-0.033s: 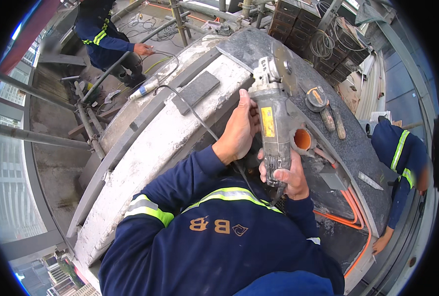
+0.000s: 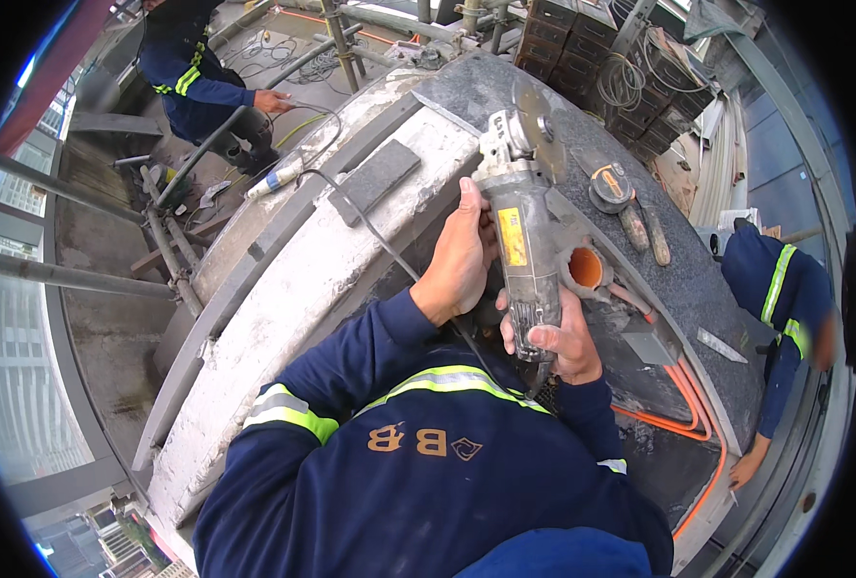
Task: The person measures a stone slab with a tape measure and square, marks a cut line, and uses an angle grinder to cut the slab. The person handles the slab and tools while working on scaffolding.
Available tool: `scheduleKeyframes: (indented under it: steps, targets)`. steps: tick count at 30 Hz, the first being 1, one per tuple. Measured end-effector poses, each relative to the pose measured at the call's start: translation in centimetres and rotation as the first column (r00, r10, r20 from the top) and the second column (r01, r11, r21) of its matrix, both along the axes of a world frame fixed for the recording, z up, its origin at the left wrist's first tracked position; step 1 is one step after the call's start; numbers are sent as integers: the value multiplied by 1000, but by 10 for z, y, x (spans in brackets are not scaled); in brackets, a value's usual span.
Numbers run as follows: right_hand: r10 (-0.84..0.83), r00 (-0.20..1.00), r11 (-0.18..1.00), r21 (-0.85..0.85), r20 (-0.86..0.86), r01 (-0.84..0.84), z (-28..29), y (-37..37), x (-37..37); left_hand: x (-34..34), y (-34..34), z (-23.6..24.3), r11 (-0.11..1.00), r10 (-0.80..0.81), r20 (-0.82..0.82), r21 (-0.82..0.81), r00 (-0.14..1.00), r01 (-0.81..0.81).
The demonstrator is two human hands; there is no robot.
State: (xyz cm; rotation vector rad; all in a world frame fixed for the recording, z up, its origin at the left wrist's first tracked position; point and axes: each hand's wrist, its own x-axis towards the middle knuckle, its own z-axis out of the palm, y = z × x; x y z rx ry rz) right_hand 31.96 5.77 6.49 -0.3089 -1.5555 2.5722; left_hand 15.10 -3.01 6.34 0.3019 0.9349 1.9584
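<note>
An angle grinder [image 2: 526, 241] with a dusty grey body and a yellow label is held up in front of my chest, its disc [image 2: 541, 135] pointing away from me. My right hand [image 2: 570, 339] wraps round the rear of its body. Against its left side, near the metal head, is my left hand [image 2: 459, 252], thumb up and fingers curled partly out of sight behind the tool. A dark power cord [image 2: 380, 226] runs from the pale ledge past my left wrist.
Dark stone slab [image 2: 678, 260] carries a tape measure [image 2: 611, 188] and two wooden-handled tools [image 2: 646, 231]. An orange-lined pipe opening [image 2: 585, 268] and orange conduits [image 2: 693, 414] lie right. A grey block [image 2: 380, 181] rests on the white ledge [image 2: 255, 356]. Co-workers stand far left [image 2: 192, 87] and right [image 2: 775, 299].
The view has shifted slightly, and the angle grinder appears a little farther left. Both hands keep nearly the same hold.
</note>
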Motion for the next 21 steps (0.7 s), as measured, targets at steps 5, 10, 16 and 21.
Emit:
scheduleKeyframes:
  steps: [5,10,16,21]
  targets:
    - [53,995,995,84,88,-60,8,14,7,20,0,-5,992,53,-26,114,998,-50]
    - [-33,998,985,171,55,23,7,4,20,16,5,7,964,-222,131,181,966,197]
    - [-60,993,992,117,105,47,0,-6,19,6,11,9,969,-243,398,129,884,209]
    - [-39,983,991,130,180,16,-4,-4,25,5,22,-15,982,-175,495,145,851,118]
